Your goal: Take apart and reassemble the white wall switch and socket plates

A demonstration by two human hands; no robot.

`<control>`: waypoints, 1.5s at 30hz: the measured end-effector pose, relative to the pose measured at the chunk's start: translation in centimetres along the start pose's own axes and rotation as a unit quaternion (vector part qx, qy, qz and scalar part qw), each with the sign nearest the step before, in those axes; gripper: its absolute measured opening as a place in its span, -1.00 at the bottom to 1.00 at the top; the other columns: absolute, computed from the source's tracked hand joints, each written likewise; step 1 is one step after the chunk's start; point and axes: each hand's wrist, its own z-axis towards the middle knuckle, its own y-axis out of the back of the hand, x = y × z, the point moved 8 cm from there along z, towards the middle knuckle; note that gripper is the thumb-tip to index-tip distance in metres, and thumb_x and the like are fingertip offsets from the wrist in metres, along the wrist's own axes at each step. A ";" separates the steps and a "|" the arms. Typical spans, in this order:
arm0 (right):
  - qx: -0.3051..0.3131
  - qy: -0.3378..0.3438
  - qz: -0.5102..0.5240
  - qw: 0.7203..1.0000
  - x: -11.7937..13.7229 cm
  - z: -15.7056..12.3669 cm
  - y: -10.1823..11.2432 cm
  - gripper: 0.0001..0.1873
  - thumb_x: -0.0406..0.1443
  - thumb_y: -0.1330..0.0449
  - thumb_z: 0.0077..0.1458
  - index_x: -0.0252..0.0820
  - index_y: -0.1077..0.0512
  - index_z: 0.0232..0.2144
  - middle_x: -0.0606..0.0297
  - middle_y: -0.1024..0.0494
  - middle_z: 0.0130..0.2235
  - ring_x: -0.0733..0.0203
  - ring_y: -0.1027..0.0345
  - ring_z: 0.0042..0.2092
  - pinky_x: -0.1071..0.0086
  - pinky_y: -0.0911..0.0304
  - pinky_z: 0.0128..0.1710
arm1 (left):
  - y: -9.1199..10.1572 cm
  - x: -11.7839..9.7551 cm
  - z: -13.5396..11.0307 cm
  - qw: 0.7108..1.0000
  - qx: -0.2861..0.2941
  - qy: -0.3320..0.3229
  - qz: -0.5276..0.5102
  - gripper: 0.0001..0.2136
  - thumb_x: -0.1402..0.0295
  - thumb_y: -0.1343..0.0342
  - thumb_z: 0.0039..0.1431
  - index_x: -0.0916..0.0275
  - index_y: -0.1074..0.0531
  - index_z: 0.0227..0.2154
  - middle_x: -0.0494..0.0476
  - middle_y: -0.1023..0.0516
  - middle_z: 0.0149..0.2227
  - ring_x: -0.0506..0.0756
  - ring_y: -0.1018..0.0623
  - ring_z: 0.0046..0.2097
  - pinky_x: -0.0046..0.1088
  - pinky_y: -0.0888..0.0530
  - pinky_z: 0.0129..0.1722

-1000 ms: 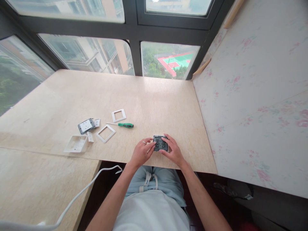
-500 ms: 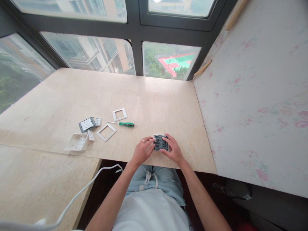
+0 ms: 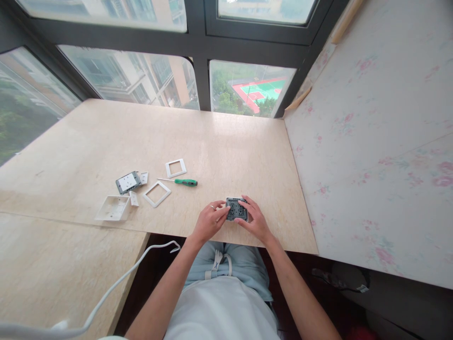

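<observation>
A dark grey switch module point(image 3: 236, 209) lies near the front edge of the beige table point(image 3: 219, 146), held between both hands. My left hand point(image 3: 208, 222), with a ring on one finger, pinches its left side. Fingers of my right hand point(image 3: 255, 219) curl over its right side and top edge. To the left lie a green-handled screwdriver point(image 3: 184, 182), two white square frames point(image 3: 156, 194) point(image 3: 176, 168), a grey socket module with a white face point(image 3: 128, 182), a white mounting box point(image 3: 112, 208) and small white pieces point(image 3: 133, 199).
A wall with flowered paper point(image 3: 371, 141) bounds the table on the right. Dark-framed windows point(image 3: 198, 71) run along the back. A white cable point(image 3: 116, 283) hangs off a second beige surface point(image 3: 53, 269) at the lower left.
Both hands stay on the switch module with only slight finger shifts. The view has drifted slightly.
</observation>
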 end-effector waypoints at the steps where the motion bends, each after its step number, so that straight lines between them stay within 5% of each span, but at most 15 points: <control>1: 0.000 0.001 0.000 1.000 0.0 0.0 0.0 -0.39 -0.06 -0.29 0.10 0.00 -0.34 0.18 0.08 -0.29 0.28 -0.06 -0.16 0.30 -0.06 -0.12 0.28 | 0.0 0.0 0.0 1.000 0.000 -0.003 0.004 -0.77 0.37 -0.01 0.34 0.13 -0.53 -0.06 0.24 -0.52 0.01 0.12 -0.58 -0.09 -0.29 -0.58 -0.13; 6: -0.003 0.006 -0.001 1.000 -0.1 0.0 0.0 -0.39 -0.06 -0.30 0.10 -0.02 -0.34 0.18 0.06 -0.29 0.28 -0.05 -0.16 0.30 -0.06 -0.13 0.27 | -0.1 0.2 -0.1 1.000 -0.006 0.006 -0.016 -0.77 0.35 0.00 0.35 0.14 -0.53 -0.08 0.24 -0.52 0.00 0.10 -0.58 -0.12 -0.30 -0.58 -0.14; 9: -0.001 0.001 0.001 1.000 -0.1 -0.1 0.0 -0.39 -0.06 -0.30 0.10 0.01 -0.34 0.18 0.08 -0.28 0.29 -0.05 -0.15 0.31 -0.06 -0.13 0.27 | -0.1 0.9 -0.2 0.996 -0.017 0.049 -0.066 -0.73 0.29 -0.07 0.32 0.12 -0.44 0.05 0.24 -0.49 0.05 0.15 -0.53 0.04 -0.19 -0.53 0.03; 16: -0.005 -0.001 0.008 1.000 -0.2 -0.1 0.0 -0.37 -0.06 -0.31 0.09 0.01 -0.34 0.18 0.08 -0.28 0.29 -0.06 -0.15 0.31 -0.06 -0.12 0.28 | -2.1 1.5 0.1 0.992 0.067 0.024 -0.100 -0.10 0.00 -0.27 0.07 0.12 0.06 0.36 0.39 -0.20 0.33 0.30 -0.25 0.33 -0.01 -0.28 0.26; 23: -0.006 -0.012 0.019 1.000 -0.6 -0.2 -0.1 -0.23 -0.04 -0.32 0.06 -0.02 -0.20 0.26 0.05 -0.26 0.30 -0.06 -0.11 0.33 -0.08 -0.09 0.30 | -3.1 2.2 0.4 0.991 0.098 0.011 -0.094 -0.21 0.02 -0.25 0.11 0.13 -0.08 0.33 0.37 -0.25 0.31 0.29 -0.28 0.32 -0.06 -0.31 0.22; 36: -0.040 -0.111 0.167 0.979 -2.3 0.0 0.5 -0.32 -0.02 -0.28 0.10 -0.06 -0.27 0.22 0.03 -0.29 0.29 -0.06 -0.22 0.28 -0.09 -0.10 0.29 | -3.0 2.2 0.3 0.988 0.093 0.028 -0.117 -0.21 0.02 -0.26 0.08 0.14 -0.12 0.31 0.35 -0.26 0.31 0.29 -0.29 0.31 -0.07 -0.31 0.19; 41: -0.107 -0.125 0.170 0.972 -1.1 2.9 1.9 -0.50 -0.05 -0.22 0.17 -0.09 -0.37 0.10 0.05 -0.38 0.23 -0.04 -0.27 0.25 -0.10 -0.11 0.28 | -3.2 2.4 0.1 0.986 0.097 0.030 -0.131 -0.22 0.01 -0.25 0.08 0.15 -0.12 0.31 0.34 -0.24 0.32 0.29 -0.28 0.32 -0.06 -0.26 0.21; 45: -0.058 -0.044 0.090 0.993 3.4 8.6 -0.3 -0.59 -0.10 -0.13 0.24 -0.09 -0.37 0.08 0.09 -0.42 0.19 0.03 -0.30 0.22 -0.01 -0.22 0.23 | -3.2 2.3 0.2 0.986 0.100 0.032 -0.132 -0.22 0.02 -0.26 0.07 0.16 -0.13 0.30 0.34 -0.24 0.32 0.32 -0.31 0.29 -0.04 -0.26 0.21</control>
